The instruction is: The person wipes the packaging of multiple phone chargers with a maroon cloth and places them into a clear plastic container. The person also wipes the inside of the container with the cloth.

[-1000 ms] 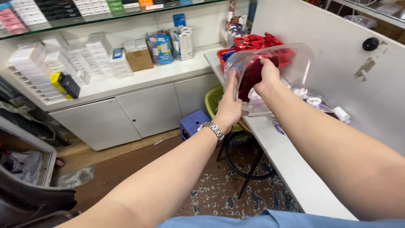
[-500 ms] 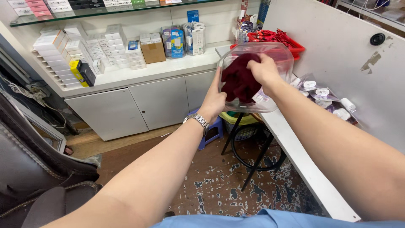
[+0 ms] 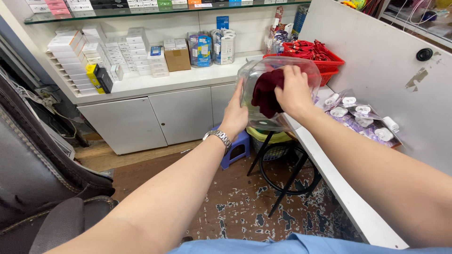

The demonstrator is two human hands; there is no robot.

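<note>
A clear plastic container (image 3: 256, 82) is held up in front of me, just above the near end of the white counter (image 3: 343, 197). My left hand (image 3: 235, 113), with a metal watch on the wrist, presses flat against its left side. My right hand (image 3: 294, 91) reaches over the rim into it and grips a dark red cloth (image 3: 265, 91) against the inside wall.
A red basket (image 3: 325, 56) of red cables stands behind the container. Bagged white items (image 3: 360, 115) lie on the counter to the right. White cabinets (image 3: 150, 117) carry stacked boxes (image 3: 94, 56). A blue stool (image 3: 238, 148), a black stand and a dark chair (image 3: 42, 178) occupy the floor.
The container has come slightly lower and nearer to me. My right hand and the red cloth have shifted to the right side inside it, while my left hand stays on the outside.
</note>
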